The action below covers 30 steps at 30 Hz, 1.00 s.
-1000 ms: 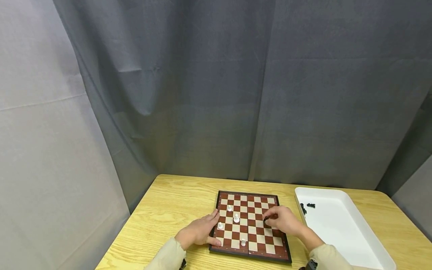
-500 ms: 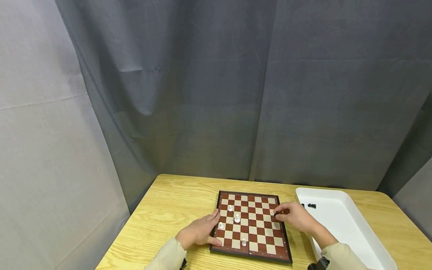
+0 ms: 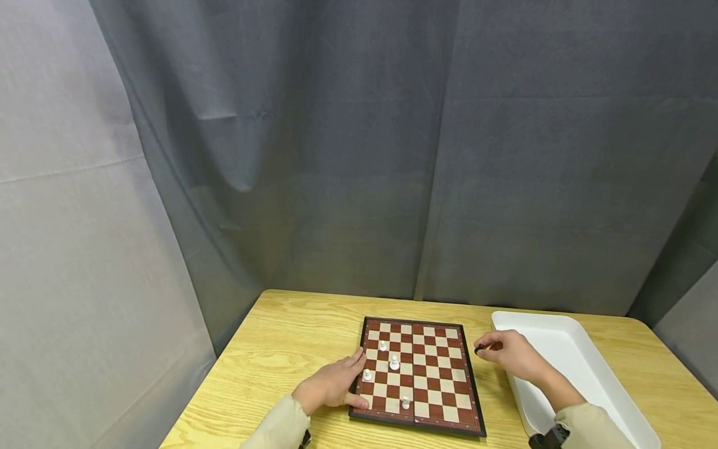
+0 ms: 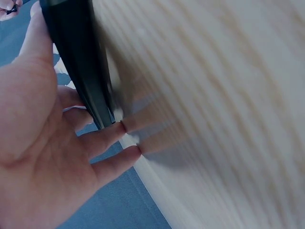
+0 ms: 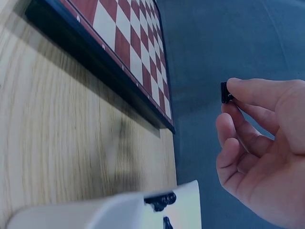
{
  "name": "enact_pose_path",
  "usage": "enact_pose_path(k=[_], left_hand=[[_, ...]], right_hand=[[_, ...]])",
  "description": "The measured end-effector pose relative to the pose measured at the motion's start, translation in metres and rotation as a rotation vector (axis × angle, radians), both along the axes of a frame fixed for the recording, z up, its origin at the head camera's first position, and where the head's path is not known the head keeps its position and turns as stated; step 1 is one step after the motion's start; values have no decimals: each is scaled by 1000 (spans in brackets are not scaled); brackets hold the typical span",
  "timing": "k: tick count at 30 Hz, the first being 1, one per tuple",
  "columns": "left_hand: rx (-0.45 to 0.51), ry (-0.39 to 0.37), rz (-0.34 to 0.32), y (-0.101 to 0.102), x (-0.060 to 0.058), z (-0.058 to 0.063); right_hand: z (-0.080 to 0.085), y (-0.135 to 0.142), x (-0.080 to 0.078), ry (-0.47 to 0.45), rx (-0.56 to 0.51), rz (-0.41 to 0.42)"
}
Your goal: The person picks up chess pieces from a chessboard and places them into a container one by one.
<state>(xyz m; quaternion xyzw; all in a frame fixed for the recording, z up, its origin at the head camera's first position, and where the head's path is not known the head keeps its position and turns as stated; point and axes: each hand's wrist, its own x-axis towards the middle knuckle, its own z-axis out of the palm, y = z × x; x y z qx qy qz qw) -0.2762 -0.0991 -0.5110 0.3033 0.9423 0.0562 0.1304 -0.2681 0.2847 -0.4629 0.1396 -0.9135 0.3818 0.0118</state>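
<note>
A folding chessboard (image 3: 434, 379) with a dark frame lies flat on the table. Several white chess pieces, one a pawn (image 3: 394, 363), stand on its left half. My left hand (image 3: 333, 381) rests at the board's left edge, thumb on the near corner. In the left wrist view its fingers (image 4: 114, 164) reach along the dark side of the frame and touch the tabletop. My right hand (image 3: 513, 357) is above the gap between board and tray, pinching a small black chess piece (image 5: 224, 93) between thumb and fingertips. Fingers cover much of that piece, so its kind is unclear.
To the right of the board sits a long white tray (image 3: 589, 380), partly behind my right forearm. Inside it lie black chess pieces (image 5: 160, 201), seen in the right wrist view. Grey curtains (image 3: 359, 187) hang behind the wooden table (image 3: 269, 349).
My right hand has lifted the black chess piece off the board's right half and carried it rightward past the board's edge. The left hand stays where it was.
</note>
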Motion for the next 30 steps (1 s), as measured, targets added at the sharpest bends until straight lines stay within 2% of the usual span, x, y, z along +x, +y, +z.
enact_pose_path(k=[15,25,30], left_hand=[[9,-1,15,0,3,2],[-4,-1,-3,0,1,1],[-13,1,-5,0,1,-1]], right_hand=[[5,32,3,-34,36,-51],[-4,53,2,-23,63,-80],[-3,63,4,-11,67,-77]])
